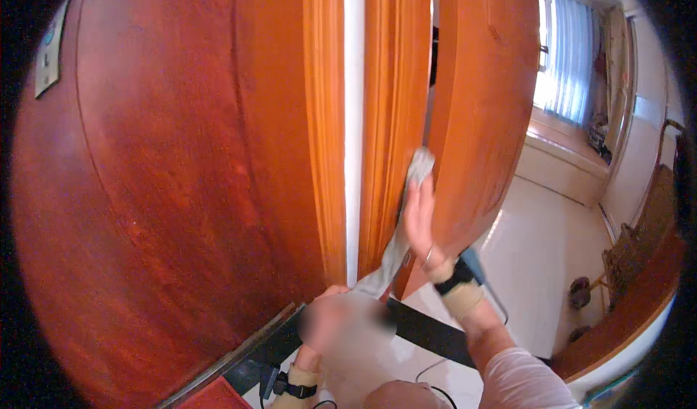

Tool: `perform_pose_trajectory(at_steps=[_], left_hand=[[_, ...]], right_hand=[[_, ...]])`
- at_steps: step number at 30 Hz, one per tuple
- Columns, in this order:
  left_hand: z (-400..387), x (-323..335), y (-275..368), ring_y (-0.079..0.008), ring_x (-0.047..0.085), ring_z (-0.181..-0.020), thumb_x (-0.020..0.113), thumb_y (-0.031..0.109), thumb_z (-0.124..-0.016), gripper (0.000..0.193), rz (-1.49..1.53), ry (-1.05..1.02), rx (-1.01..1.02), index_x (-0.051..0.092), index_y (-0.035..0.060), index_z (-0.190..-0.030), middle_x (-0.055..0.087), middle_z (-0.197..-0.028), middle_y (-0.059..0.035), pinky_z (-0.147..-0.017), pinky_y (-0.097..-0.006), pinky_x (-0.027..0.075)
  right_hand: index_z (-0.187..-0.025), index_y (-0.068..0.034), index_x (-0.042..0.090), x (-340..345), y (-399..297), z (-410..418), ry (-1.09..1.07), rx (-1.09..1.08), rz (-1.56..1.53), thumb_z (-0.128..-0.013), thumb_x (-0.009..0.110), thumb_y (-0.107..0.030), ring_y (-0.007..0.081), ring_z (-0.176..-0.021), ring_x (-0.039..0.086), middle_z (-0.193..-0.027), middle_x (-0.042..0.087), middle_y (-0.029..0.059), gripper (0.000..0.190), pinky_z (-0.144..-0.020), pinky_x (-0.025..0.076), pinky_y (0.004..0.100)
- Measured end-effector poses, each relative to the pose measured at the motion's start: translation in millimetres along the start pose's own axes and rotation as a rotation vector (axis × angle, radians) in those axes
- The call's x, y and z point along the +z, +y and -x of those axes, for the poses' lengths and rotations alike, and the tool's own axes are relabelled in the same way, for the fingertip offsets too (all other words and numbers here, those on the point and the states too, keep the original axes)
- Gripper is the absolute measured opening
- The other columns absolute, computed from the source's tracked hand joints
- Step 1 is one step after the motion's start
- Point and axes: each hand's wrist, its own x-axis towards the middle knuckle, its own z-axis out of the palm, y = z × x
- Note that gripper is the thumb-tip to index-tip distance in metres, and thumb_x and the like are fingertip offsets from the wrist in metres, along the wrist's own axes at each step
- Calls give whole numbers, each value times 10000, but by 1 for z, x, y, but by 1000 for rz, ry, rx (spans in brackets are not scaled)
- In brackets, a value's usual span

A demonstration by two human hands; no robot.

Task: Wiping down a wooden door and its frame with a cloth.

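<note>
A grey cloth (389, 264) stretches between my two hands along a wooden door frame (386, 109). My right hand (419, 218) is raised, with its fingers extended and a bunched part of the cloth at the fingertips. That bunch lies at the gap between the frame and an orange-brown wooden door (479, 109). Lower down, my left hand (326, 319) has the cloth's other end, close to the foot of the frame. A blurred patch hides part of that hand. Both wrists wear black straps over tan bands.
A large reddish-brown door (163, 136) fills the left side. A dark threshold strip (430, 327) crosses the pale tiled floor (523, 262). Loose black cables hang near my wrists. Beyond the doorway are a blue curtain (572, 60) and slippers (580, 293). A red mat (215, 394) lies at lower left.
</note>
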Motion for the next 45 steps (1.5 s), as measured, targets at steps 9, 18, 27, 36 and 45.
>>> perform_pose_trajectory(at_steps=[9, 18, 27, 36, 45], left_hand=[[-52, -74, 58, -132, 576, -880, 609, 138, -801, 298, -46, 2, 286, 587, -4, -1063, 642, -922, -102, -800, -291, 469], [1, -195, 80, -100, 548, -649, 564, 101, -760, 167, -150, 275, 198, 626, -15, -862, 614, -704, -57, -584, -271, 450], [58, -261, 176, -56, 476, -600, 559, 104, -837, 126, -47, 780, 375, 606, -10, -861, 569, -698, 14, -527, -223, 384], [74, -280, 131, -48, 493, -617, 567, 86, -826, 98, 0, 833, 335, 613, -1, -831, 574, -697, 21, -541, -221, 398], [69, -280, 110, -66, 508, -648, 591, 89, -794, 119, -25, 709, 321, 611, -4, -866, 579, -711, 15, -580, -239, 423]], right_hand=[[-1177, 6, 527, 95, -104, -191, 154, -730, 461, -907, 430, -151, 325, -1186, 457, -1246, 522, 162, 327, -1000, 349, 379], [-1165, 8, 534, 115, -85, -18, -294, -772, 445, -804, 506, 42, 357, -1211, 417, -1288, 467, 177, 364, -1026, 314, 412], [-1041, 14, 547, 273, -200, -175, -95, -698, -77, -864, 517, -244, 396, -1089, 468, -1150, 522, 209, 315, -948, 360, 467], [-1012, -45, 590, 345, -192, 68, -286, -1077, 31, -745, 537, -187, 288, -1098, 498, -1107, 561, 130, 307, -938, 352, 490], [-937, 3, 573, 360, -305, -34, 140, -1043, 391, -783, 551, -183, 289, -1003, 508, -1014, 565, 147, 243, -873, 372, 421]])
